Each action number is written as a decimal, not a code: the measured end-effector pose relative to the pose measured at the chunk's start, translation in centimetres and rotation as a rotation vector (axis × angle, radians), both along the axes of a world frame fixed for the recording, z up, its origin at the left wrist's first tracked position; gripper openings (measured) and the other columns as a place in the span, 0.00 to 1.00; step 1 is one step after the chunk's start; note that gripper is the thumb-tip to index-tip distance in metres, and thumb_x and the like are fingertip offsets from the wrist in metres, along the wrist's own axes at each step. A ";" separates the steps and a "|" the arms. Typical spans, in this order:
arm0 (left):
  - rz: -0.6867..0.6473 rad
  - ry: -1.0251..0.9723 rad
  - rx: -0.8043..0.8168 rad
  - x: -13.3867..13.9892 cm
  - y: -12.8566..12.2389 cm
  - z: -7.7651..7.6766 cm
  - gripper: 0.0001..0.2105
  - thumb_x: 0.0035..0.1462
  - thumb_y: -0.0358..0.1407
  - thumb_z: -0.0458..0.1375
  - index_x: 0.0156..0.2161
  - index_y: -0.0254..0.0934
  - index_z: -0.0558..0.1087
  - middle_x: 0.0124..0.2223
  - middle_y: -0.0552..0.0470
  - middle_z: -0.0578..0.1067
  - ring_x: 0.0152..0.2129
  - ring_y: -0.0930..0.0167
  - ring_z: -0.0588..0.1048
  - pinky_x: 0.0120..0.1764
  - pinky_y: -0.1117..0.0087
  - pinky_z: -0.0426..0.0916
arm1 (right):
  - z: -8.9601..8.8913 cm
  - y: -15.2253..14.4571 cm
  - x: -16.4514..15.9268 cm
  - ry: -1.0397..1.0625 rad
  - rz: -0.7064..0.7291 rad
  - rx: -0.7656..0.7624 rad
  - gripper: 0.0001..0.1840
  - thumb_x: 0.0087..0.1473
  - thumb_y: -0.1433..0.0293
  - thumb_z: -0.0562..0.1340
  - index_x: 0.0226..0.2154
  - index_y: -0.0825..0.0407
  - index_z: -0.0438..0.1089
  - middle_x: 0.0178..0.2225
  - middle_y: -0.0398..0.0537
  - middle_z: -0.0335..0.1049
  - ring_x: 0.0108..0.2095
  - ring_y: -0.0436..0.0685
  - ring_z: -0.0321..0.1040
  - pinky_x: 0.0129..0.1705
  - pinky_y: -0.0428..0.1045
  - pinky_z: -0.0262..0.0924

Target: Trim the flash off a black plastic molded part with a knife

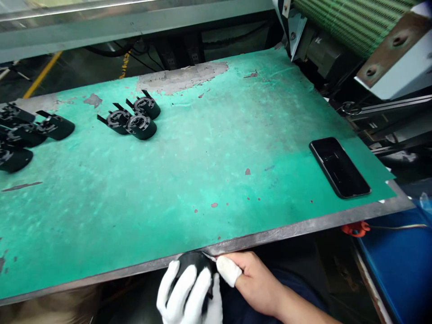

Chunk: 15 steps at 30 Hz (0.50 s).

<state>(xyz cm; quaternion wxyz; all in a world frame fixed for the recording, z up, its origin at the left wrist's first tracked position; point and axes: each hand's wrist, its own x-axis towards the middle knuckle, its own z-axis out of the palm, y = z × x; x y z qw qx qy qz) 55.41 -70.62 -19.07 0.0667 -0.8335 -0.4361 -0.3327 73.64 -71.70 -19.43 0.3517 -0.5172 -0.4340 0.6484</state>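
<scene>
1. The head camera looks down at a green counter [216,171] with worn, chipped paint and a grey metal edge.
2. Both hands are low down, just in front of that edge, close to the person's body.
3. The left hand [189,292] wears a white glove. Its fingers curl around a small black round part [194,263] and hold it tight, likely so it cannot slip.
4. The right hand [253,281] is bare, but a white cover sits on one fingertip [228,271]. Its fingers are pressed together, and that tip touches the black part's side. A thin pale sliver shows there; I cannot tell what it is.
5. Three more black parts [133,118] sit in a little bunch far back on the left of the counter. Another heap of black parts [27,132] lies at the far left edge. They seem set out of the way of the hands.
6. A dark phone [339,167] lies flat on the right side, well apart from the hands.
7. A green roller machine [351,22] stands at the top right.
</scene>
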 end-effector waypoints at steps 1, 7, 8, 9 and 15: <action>-0.002 -0.005 -0.008 0.0 0.0 0.0 0.22 0.36 0.23 0.76 0.38 0.36 0.75 0.40 0.45 0.75 0.47 0.51 0.75 0.44 0.50 0.77 | -0.1 0.1 0.1 0.003 0.012 -0.004 0.21 0.66 0.62 0.54 0.23 0.50 0.61 0.24 0.38 0.54 0.28 0.51 0.52 0.32 0.48 0.52; -0.008 0.004 0.042 0.7 0.7 0.5 0.20 0.39 0.22 0.74 0.36 0.38 0.74 0.38 0.51 0.73 0.44 0.60 0.76 0.46 0.55 0.77 | 0.3 0.0 0.1 -0.067 0.018 -0.055 0.20 0.65 0.62 0.56 0.23 0.50 0.63 0.25 0.40 0.60 0.29 0.53 0.57 0.35 0.49 0.53; -0.011 0.000 0.051 1.0 0.9 0.7 0.19 0.39 0.22 0.74 0.35 0.38 0.74 0.37 0.51 0.73 0.42 0.62 0.76 0.47 0.56 0.77 | 0.4 -0.1 -0.1 -0.087 0.009 -0.073 0.21 0.66 0.60 0.55 0.23 0.51 0.65 0.25 0.41 0.62 0.29 0.54 0.58 0.35 0.49 0.54; -0.019 -0.006 0.066 1.3 1.0 0.8 0.18 0.40 0.22 0.74 0.34 0.38 0.74 0.36 0.52 0.72 0.41 0.63 0.76 0.47 0.57 0.77 | 0.3 -0.2 -0.3 -0.103 0.002 -0.091 0.22 0.66 0.59 0.55 0.24 0.51 0.67 0.25 0.41 0.64 0.30 0.54 0.59 0.35 0.49 0.54; 0.016 -0.056 -0.060 -0.2 0.7 1.4 0.23 0.45 0.23 0.69 0.46 0.45 0.74 0.43 0.51 0.75 0.48 0.61 0.77 0.50 0.57 0.77 | -0.2 -0.5 -0.6 -0.123 0.022 -0.124 0.24 0.65 0.54 0.56 0.28 0.51 0.76 0.27 0.45 0.73 0.33 0.59 0.69 0.36 0.50 0.61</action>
